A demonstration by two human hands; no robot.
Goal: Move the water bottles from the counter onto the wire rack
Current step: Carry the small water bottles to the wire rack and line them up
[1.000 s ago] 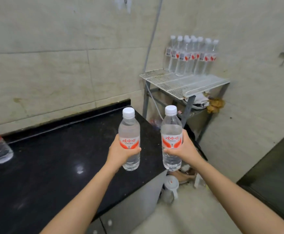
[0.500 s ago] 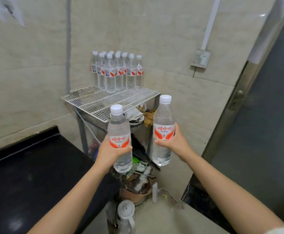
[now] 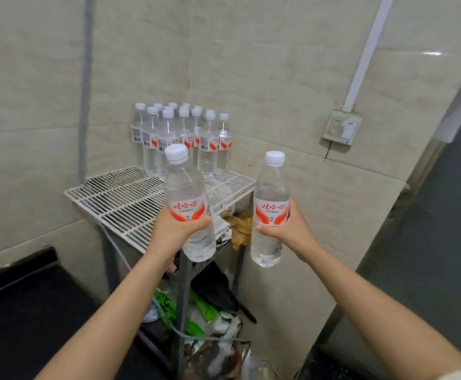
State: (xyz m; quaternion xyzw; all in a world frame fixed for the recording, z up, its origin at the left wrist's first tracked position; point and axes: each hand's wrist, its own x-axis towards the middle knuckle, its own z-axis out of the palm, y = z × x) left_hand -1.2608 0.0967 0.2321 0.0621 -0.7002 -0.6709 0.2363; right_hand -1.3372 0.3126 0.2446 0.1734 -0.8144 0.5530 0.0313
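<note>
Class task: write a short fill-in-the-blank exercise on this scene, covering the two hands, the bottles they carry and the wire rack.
1. The left hand grips the left bottle, whose cap is ____.
2. The right hand holds the right bottle, so ____ bottles are being carried.
3. On the wire rack, the grouped bottles all stand ____.
Missing words: white; two; upright.

Beige glazed wall tiles [image 3: 278, 64] meet in a corner. A grey upright pipe [image 3: 85, 86] runs down the left wall. A white plastic cable duct [image 3: 366, 53] slants down to a grimy white switch box [image 3: 341, 127]. Lower lie crumpled brown paper [image 3: 241, 229], a black bag [image 3: 212, 289] and green plastic wrappers [image 3: 169, 305].
</note>
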